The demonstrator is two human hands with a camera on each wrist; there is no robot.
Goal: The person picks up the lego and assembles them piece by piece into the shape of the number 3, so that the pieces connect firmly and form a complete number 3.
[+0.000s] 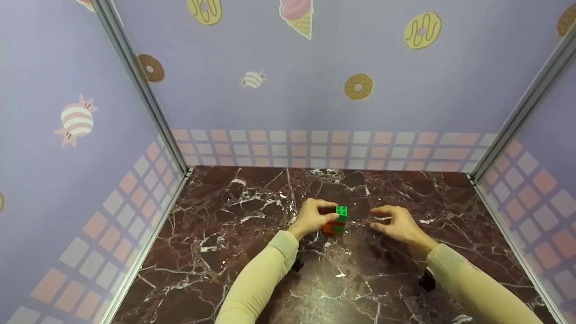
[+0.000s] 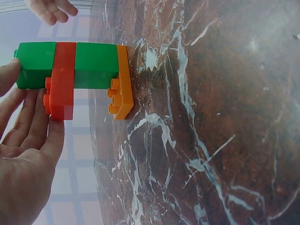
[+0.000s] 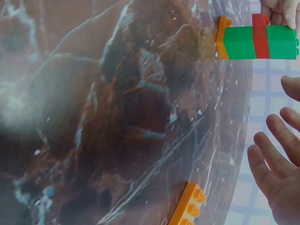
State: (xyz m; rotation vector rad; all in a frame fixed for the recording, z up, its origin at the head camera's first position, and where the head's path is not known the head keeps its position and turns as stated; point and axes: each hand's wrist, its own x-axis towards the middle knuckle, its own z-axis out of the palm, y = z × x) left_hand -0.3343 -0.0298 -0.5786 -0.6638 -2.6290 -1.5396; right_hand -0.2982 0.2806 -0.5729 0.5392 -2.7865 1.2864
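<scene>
The left hand (image 1: 312, 218) pinches the upper green plastic block (image 2: 37, 61) of an upright toy-brick tower (image 1: 341, 219), which stands just right of its palm. Below that come a thin red studded brick (image 2: 64, 63), a second green block (image 2: 97, 63) and a thin orange studded base (image 2: 123, 79) on the dark red marbled tabletop (image 1: 202, 270); red and orange jut left. The right hand (image 1: 400, 223), right of the tower and apart from it, holds nothing, thumb and fingers parted. A separate orange studded brick (image 3: 187, 206) lies well right of the tower.

2 green blocks (image 2: 96, 58), 2 orange blocks (image 2: 123, 79) and 1 red block (image 2: 64, 65) show
</scene>
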